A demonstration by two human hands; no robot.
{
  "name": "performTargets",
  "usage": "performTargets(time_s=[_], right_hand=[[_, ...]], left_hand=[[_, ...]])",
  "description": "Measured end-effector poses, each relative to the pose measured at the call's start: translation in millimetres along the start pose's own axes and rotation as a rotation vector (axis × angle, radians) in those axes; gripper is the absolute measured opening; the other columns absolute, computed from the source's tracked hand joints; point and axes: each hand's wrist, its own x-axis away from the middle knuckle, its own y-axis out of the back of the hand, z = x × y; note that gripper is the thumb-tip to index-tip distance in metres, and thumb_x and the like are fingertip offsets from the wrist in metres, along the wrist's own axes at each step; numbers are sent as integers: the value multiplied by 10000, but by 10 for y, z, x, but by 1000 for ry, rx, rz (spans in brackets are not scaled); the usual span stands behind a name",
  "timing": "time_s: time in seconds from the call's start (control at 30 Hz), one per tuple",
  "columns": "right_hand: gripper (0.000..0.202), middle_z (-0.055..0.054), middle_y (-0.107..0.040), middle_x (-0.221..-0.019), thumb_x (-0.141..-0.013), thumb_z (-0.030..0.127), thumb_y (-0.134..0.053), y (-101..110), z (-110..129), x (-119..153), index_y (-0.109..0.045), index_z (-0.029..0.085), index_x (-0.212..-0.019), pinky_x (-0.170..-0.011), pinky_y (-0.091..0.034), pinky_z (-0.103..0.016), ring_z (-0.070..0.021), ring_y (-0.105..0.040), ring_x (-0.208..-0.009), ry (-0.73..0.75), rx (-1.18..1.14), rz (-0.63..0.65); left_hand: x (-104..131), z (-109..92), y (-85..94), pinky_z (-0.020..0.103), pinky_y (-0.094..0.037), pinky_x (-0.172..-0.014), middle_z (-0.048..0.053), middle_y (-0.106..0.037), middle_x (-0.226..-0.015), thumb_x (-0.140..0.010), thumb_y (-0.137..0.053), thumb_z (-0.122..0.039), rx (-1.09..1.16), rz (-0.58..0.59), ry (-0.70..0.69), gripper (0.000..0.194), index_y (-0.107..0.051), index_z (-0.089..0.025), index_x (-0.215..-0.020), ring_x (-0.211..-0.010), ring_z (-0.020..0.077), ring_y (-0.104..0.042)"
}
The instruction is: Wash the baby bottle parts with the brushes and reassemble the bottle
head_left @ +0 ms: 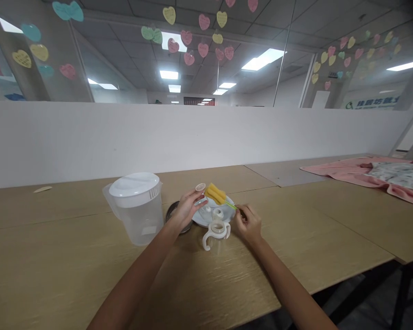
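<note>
My left hand [189, 205] is closed on a small round pale cap [200, 187], held up between thumb and fingers. My right hand [248, 223] grips the green handle of a yellow sponge brush [216, 194], whose head is close to the cap. Beneath both hands lies a white plate [201, 221] with small clear and white bottle parts [218, 213] on it. A clear bottle with white side handles [217, 236] stands upright in front of the plate. Part of a dark round dish [172, 210] shows behind my left hand.
A lidded clear plastic pitcher [142, 220] stands left of my left hand. A pink cloth [351, 170] with patterned fabric lies at the far right. A low white wall [192, 142] borders the table's back. A flat tan piece [42, 189] lies at back left.
</note>
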Motion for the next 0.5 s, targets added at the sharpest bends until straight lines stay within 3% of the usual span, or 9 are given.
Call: performTargets(time_s=[0.1,0.33,0.5], right_hand=[[238,-61,-634,-787,-829,244,-462,-3,-39,7,-669,180,-927,-643,-487,-244,-143,-599,-701,88,43,32],[232,-39,-649,-737,-805,247,-491,0,-136,7,-704,183,-867,-574,-428,-200,-118,-592,-638,130,203,69],[226,-36,-659,-753,-792,246,-477,6,-135,-15,-694,183,-809,-568,-403,-206,-127,-596,-644,53,288,139]], left_hand=[[-10,10,16,326,-466,-874,55,-649,-978,-728,-702,-261,-11,11,22,209,-679,-171,-915,-957,160,-571],[-108,-80,120,257,-474,-809,16,-626,-788,-717,-713,-219,128,-142,50,190,-690,-187,-904,-771,93,-565],[-118,-113,163,242,-431,-832,46,-668,-974,-696,-730,-307,-56,-203,-60,248,-705,-194,-916,-899,120,-579]])
